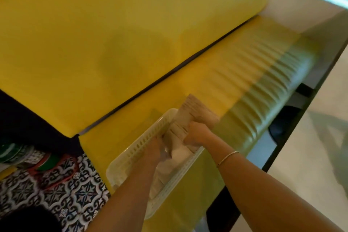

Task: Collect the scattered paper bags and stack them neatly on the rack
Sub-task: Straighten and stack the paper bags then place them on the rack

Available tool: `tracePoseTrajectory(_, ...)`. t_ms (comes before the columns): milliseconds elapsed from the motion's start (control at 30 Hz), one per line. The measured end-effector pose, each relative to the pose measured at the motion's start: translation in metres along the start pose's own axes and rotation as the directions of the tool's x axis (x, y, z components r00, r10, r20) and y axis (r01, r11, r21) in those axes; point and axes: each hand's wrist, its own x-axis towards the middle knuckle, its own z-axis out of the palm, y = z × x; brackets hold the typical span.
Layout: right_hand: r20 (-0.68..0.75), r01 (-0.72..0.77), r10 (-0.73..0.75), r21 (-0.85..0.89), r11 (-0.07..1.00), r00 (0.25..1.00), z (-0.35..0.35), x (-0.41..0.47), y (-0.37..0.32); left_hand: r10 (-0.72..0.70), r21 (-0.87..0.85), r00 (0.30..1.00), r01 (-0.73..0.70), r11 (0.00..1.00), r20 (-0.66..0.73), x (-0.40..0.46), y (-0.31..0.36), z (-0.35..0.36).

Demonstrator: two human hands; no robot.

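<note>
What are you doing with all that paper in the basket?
A person is gathering a thick bundle of paper bags with both hands. The right hand grips the bundle from the side and the left hand holds it from the other side, just over a white slotted plastic basket. The basket rests on a yellow surface, and more pale paper lies inside it. The bags are not yet neatly settled.

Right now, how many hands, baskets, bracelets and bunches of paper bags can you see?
Hands: 2, left hand and right hand
White basket: 1
Bracelet: 1
Bundle of paper bags: 1, single bags too blurred to count
Total: 5
</note>
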Motion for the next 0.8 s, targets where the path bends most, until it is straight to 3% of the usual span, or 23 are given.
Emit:
tracePoseTrajectory(100, 0.007, -0.028, 0.028, 0.059, 0.998, 1.000, 0.001, 0.004, 0.002, -0.036, -0.119, 0.999, 0.033, 0.992, -0.022, -0.001, -0.001, 0.006)
tracePoseTrajectory(300, -0.008, -0.036, 0.038, 0.139, 0.990, 0.999, 0.003, 0.005, 0.005, -0.056, -0.095, 0.993, 0.046, 0.994, -0.102, -0.001, -0.002, 0.012)
tracePoseTrajectory(367, -0.007, -0.034, 0.035, 0.141, 0.989, 0.999, 0.002, 0.005, 0.005, -0.095, -0.223, 0.990, 0.070, 0.972, -0.103, 0.000, -0.003, 0.014)
tracePoseTrajectory(433, -0.002, -0.032, 0.033, 0.142, 0.989, 0.999, 0.002, 0.006, 0.006, -0.058, -0.310, 0.995, 0.029, 0.950, -0.086, 0.004, -0.010, 0.018)
tracePoseTrajectory(500, -0.003, -0.045, 0.046, 0.151, 0.988, 0.999, 0.004, 0.010, 0.008, 0.010, -0.213, 0.995, -0.032, 0.977, -0.102, 0.008, -0.018, 0.020)
tracePoseTrajectory(633, -0.018, -0.083, 0.087, 0.160, 0.984, 0.996, 0.007, 0.015, 0.009, -0.083, -0.378, 0.992, 0.041, 0.925, -0.094, 0.001, -0.014, 0.011)
tracePoseTrajectory(800, -0.074, -0.166, 0.179, 0.151, 0.974, 0.981, -0.001, 0.008, 0.007, -0.019, -0.444, 0.998, -0.010, 0.896, -0.061, -0.009, -0.019, 0.004)
